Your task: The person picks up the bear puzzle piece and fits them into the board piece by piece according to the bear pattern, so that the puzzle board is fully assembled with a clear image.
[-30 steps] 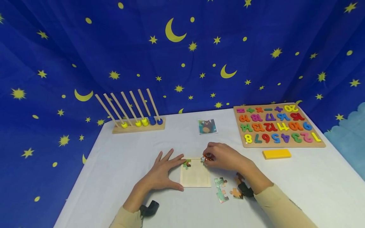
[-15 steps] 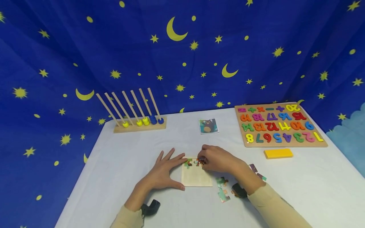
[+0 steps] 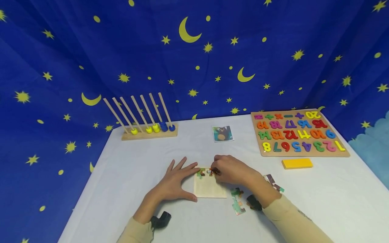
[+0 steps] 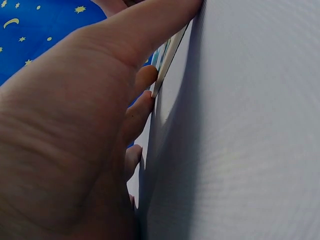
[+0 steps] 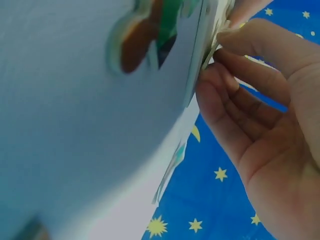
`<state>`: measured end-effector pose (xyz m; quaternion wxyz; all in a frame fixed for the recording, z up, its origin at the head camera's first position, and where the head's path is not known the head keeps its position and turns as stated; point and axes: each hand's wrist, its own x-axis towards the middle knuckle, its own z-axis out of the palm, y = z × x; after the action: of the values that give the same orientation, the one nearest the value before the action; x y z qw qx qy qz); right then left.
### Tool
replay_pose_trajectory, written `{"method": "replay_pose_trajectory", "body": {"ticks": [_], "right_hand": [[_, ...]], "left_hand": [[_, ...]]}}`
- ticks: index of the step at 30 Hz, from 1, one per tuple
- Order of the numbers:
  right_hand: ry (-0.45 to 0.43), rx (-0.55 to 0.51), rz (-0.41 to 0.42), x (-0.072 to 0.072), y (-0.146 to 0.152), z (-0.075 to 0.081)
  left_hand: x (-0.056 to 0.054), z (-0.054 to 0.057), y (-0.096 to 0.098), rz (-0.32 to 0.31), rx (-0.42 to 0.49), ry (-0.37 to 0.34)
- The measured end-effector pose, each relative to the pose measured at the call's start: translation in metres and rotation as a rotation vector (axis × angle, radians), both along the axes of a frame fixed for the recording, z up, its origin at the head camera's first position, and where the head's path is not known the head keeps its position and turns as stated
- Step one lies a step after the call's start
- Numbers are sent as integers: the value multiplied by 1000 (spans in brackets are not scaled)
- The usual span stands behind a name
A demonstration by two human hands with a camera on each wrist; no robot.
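Far-right corner of the wooden board (image 3: 209,189) and part of the pinched puzzle piece (image 3: 212,172) hidden by the right hand (image 3: 231,169).

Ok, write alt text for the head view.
A person's right hand holds a puzzle piece at the far edge of a small wooden tray, the left hand spread at its left side. Loose pieces lie nearby on a white table; farther back are a bear picture, a peg stand and a number board.

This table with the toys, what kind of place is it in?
Maybe a play or learning corner: a moon-and-star cloth hangs behind the white table, which holds a wooden puzzle tray and a number board.
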<state>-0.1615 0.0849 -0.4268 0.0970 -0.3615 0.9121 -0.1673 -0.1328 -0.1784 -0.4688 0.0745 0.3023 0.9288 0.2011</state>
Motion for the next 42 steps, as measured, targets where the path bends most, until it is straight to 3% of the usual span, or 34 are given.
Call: {"method": "replay_pose_trajectory", "body": {"ticks": [13,22,28,34,42], "right_hand": [[69,-37,40,2,-6,-7],[72,-49,75,3,-8,-7],[79,-21,35,5,-1,-5],[108,-55,-27,12,15,0],[39,58,112,22,33,-3]], "left_hand": [[-1,-1,1,-8,-6,1],[-1,-1,-1,-22,-12,8],[1,3,2,-36,-20,-25],[2,6,5,-37,-59,-46],[4,4,9,-30,-55,-42]]}}
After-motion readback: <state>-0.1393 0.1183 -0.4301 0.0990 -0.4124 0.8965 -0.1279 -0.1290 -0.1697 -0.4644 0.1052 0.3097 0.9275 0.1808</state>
